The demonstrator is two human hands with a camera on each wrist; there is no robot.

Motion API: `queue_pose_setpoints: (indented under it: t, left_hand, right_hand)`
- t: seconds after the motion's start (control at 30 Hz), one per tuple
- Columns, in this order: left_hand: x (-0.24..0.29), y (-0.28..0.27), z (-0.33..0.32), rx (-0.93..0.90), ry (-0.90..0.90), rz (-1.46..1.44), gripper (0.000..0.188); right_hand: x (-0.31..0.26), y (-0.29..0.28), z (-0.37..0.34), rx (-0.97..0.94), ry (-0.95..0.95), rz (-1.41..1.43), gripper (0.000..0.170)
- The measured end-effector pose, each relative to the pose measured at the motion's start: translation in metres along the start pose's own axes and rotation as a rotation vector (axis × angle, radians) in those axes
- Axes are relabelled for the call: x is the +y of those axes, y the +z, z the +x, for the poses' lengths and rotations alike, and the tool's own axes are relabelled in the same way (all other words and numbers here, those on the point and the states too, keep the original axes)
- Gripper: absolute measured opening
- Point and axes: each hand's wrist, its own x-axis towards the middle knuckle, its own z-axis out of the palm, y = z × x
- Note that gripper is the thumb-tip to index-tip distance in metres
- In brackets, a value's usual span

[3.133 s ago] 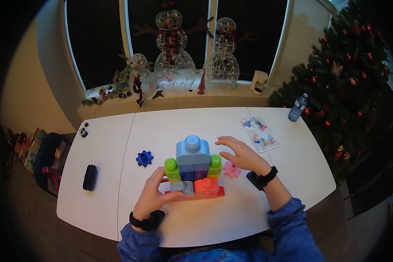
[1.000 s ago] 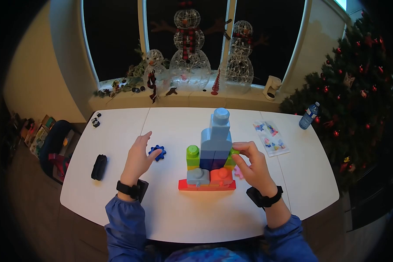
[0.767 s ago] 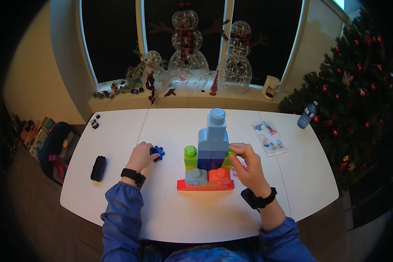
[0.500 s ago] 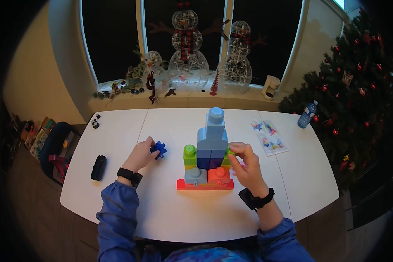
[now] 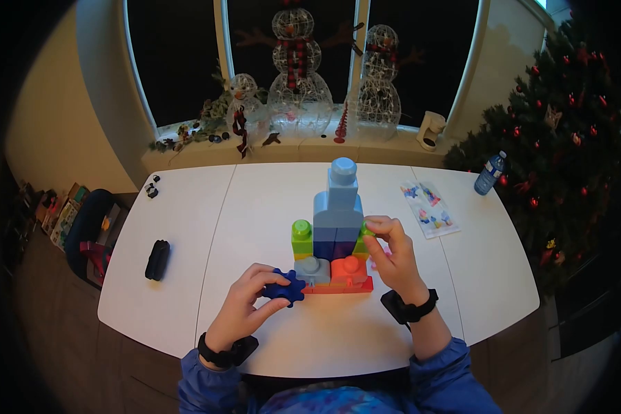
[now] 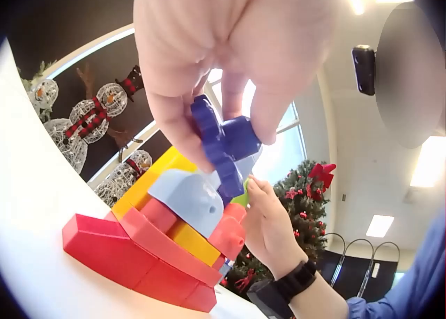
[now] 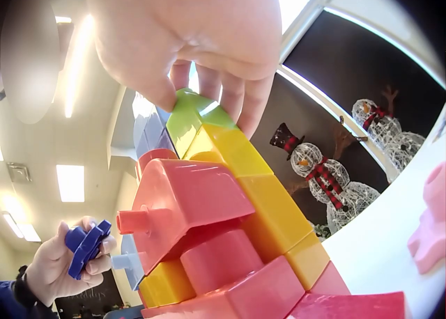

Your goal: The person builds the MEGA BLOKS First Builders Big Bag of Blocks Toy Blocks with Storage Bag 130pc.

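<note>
My left hand [image 5: 245,301] pinches a dark blue toy gear [image 5: 285,288] by its rim and stub, lifted in front of the block tower's left corner. The left wrist view shows the gear's [image 6: 221,148] toothed edge between thumb and fingers. The tower of big toy blocks [image 5: 337,215] stands upright, light blue on top, with grey and coral blocks on a red base [image 5: 355,288]. On its right side, my right hand [image 5: 398,265] pinches the green block [image 7: 198,117], which sits on yellow blocks. Another green block [image 5: 301,238] tops the left side.
A pink gear [image 7: 428,225] lies just right of the tower, partly behind my right hand in the head view. A black case [image 5: 157,260] is at the left, a picture sheet [image 5: 430,210] and water bottle [image 5: 490,174] at the back right of the white table [image 5: 255,200].
A light blue block now tops the tower. My left hand reached the blue gear, picked it up and brought it toward the tower's front. My right hand came to the right green block and stayed.
</note>
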Motion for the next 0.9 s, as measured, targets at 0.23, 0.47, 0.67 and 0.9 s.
queue_pose_setpoints:
  t: [0.23,0.47,0.67,0.9]
  left_hand:
    - [0.003,0.025,0.011,0.048,0.098,0.127,0.08]
    - [-0.003,0.033,0.016,0.062,0.115,0.273,0.084]
    - [-0.011,0.033,0.018,0.05,0.161,0.31,0.091]
    - [-0.021,0.023,0.036,0.09,0.026,0.174,0.13]
  right_hand:
    - [0.002,-0.002,0.0,-0.013,-0.005,0.006,0.017]
    - [0.003,-0.001,0.0,-0.018,0.01,0.018,0.016]
    - [0.005,-0.001,0.0,-0.015,-0.003,0.014,0.016]
    - [0.004,-0.003,0.0,-0.023,0.019,0.014,0.016]
